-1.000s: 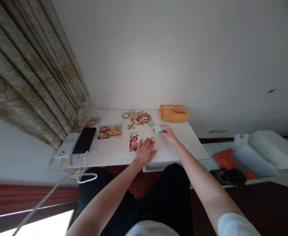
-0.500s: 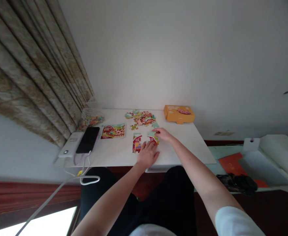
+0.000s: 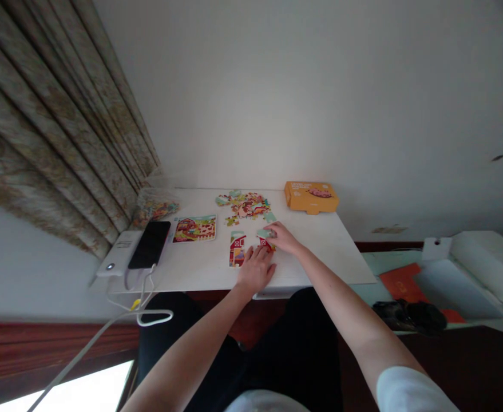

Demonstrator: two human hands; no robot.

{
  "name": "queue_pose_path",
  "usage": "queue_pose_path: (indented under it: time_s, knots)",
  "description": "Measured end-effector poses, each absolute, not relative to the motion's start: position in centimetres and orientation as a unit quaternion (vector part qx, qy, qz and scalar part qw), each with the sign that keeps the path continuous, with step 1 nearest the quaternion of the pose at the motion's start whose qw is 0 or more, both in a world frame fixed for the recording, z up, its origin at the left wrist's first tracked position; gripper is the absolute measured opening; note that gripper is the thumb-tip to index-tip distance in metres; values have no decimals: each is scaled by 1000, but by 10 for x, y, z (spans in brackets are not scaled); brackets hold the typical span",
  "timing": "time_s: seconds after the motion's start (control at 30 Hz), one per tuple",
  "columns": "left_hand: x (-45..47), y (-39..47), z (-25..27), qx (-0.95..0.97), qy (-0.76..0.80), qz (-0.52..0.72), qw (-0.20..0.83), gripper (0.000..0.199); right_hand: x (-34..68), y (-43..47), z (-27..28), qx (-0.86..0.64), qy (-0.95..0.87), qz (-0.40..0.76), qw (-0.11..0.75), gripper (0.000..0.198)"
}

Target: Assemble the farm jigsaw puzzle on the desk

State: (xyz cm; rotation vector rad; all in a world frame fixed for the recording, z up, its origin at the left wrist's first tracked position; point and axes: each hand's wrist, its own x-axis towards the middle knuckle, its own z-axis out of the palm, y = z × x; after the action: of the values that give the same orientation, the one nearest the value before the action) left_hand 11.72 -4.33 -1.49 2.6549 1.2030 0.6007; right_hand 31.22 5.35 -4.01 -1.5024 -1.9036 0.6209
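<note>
My left hand [image 3: 256,269] lies with its fingers stretched out over the lower edge of some red barn puzzle pieces [image 3: 263,242]. Pinched at the fingertips of my right hand [image 3: 284,237] is a pale green puzzle piece [image 3: 263,233], at the top of those barn pieces. To the left of them, a joined strip of puzzle [image 3: 236,255] shows another barn part, with a gap between the two groups. Loose puzzle pieces [image 3: 251,205] are heaped farther back. A printed farm picture card [image 3: 194,229] rests to the left. My left fingers partly hide the pieces under them.
An orange box [image 3: 312,197] stands at the table's back right. On the left are a black phone [image 3: 150,245] with a cable, a white box [image 3: 118,254] and a clear bag of pieces [image 3: 155,210]. The white table [image 3: 320,263] meets the wall behind.
The whole view has shifted slightly. Both hands keep nearly the same place over the puzzle, my right hand still pinching the pale green piece.
</note>
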Motion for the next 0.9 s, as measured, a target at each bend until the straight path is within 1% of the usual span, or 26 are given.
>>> queue_pose_path:
  time_s: [0.27,0.43,0.6,0.77,0.9]
  knots:
    - [118,-43,-14,890,402,201,80,33,308,50,-38,-562,-742,194,310,32]
    - [118,-42,-17,892,402,197,65,31,300,25,-42,-564,-750,145,314,22]
    - [117,-42,-16,892,392,219,61,24,296,-14,-47,-557,-774,107,283,34]
    - [110,-44,-10,872,402,266,85,27,299,-30,-42,-578,-773,83,248,33]
    - [107,-21,-6,836,446,302,110,29,309,-31,-34,-600,-764,73,227,34]
